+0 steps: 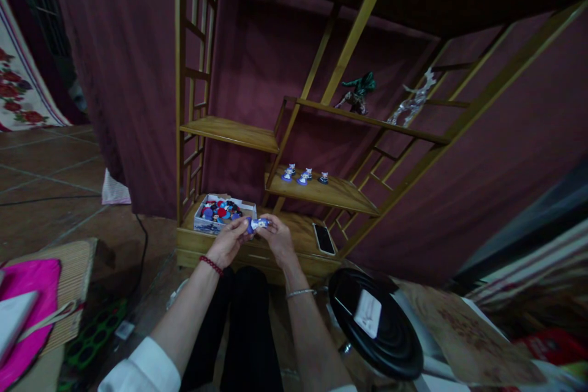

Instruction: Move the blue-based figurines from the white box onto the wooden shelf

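Between my two hands is a small purple-and-white figurine, lying on its side. My left hand pinches its purple base end, while my right hand has its fingers closed around the other end. Just behind my left hand, a white box full of small red, blue, black and purple pieces rests on the low wooden shelf. Several similar figurines stand upright in a group on the middle shelf, some purple and white, others with dark bases.
A wooden display rack fills the front. Its upper shelf carries a green-cloaked figure and a clear ornament. A phone lies on the low shelf. To my right is a round black stool; at left, a pink bag.
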Motion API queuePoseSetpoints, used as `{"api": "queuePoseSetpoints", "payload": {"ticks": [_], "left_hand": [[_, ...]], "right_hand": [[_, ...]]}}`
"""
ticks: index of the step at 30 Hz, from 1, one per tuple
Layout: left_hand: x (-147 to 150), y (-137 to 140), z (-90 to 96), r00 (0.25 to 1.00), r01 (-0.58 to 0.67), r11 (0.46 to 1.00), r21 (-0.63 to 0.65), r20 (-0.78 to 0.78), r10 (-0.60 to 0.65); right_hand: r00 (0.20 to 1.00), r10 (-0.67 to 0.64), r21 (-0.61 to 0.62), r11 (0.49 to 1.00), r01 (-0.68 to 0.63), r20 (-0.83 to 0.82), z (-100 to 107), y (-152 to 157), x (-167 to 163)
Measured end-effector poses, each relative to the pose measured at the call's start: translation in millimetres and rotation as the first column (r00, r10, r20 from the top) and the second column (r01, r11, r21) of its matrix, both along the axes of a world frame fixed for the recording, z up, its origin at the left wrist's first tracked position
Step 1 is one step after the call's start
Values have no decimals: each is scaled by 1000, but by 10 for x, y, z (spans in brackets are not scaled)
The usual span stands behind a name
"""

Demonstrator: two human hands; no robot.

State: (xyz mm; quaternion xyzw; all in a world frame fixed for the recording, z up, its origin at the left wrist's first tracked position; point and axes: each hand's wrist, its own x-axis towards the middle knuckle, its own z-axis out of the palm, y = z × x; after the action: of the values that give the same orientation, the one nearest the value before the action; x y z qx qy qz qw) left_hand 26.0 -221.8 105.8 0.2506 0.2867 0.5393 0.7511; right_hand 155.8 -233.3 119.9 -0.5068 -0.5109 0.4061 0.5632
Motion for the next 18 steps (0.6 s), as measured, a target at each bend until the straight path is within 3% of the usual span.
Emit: {"api": "queuePoseSetpoints", "payload": {"ticks": [18], "left_hand": [[-8,-35,37,1000,29,999,26,9,-30]], "right_hand": [[994,104,36,994,-106,41,-18,6,84]]}}
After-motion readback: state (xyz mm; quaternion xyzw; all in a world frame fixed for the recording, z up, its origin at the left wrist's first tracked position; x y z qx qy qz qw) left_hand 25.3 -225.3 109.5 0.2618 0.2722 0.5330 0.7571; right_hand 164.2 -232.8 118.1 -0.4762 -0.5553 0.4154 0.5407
